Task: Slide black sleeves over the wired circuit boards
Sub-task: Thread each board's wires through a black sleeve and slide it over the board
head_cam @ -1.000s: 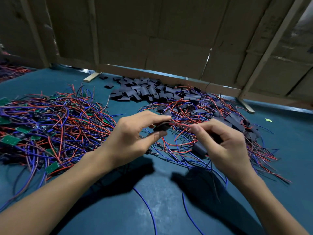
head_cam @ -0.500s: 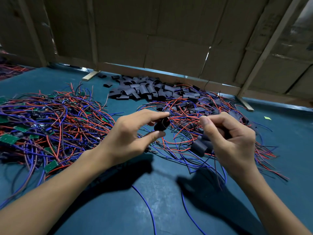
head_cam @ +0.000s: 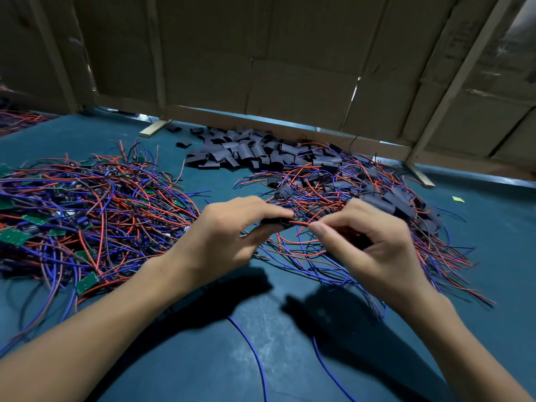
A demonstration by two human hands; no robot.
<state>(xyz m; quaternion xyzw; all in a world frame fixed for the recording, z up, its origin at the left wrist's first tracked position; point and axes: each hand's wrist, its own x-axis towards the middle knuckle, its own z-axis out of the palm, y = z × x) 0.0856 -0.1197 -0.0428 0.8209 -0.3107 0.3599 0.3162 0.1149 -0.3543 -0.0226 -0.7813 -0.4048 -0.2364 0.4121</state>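
Nearest the camera, two forearms reached in over bare mat (head_cam: 203, 372), with two loose blue wires trailing across it. Just beyond, the left hand (head_cam: 223, 242) pinched a black sleeve (head_cam: 275, 221) between thumb and fingers, held above the mat. The right hand (head_cam: 374, 245) had its fingers curled, thumb and forefinger pinching a red wire (head_cam: 301, 224) that ran into the sleeve's open end; whether a board lay inside that palm or the sleeve could not be told.

The step in hand looked like threading: leads fed through, board not yet visibly covered. The next move probably called for drawing the wire through while the left hand kept the sleeve mouth open, then easing the sleeve along over the board without snagging neighbouring leads.

To the left lay a tangle of unsleeved boards (head_cam: 87, 216); to the right, just behind the hands, a sleeved pile (head_cam: 377, 198). Farther back sat a heap of spare sleeves (head_cam: 246, 152), touching the right pile and near the cardboard wall (head_cam: 290, 68). Open room was chiefly the near mat between the forearms; both piles crowded the hands sideways.
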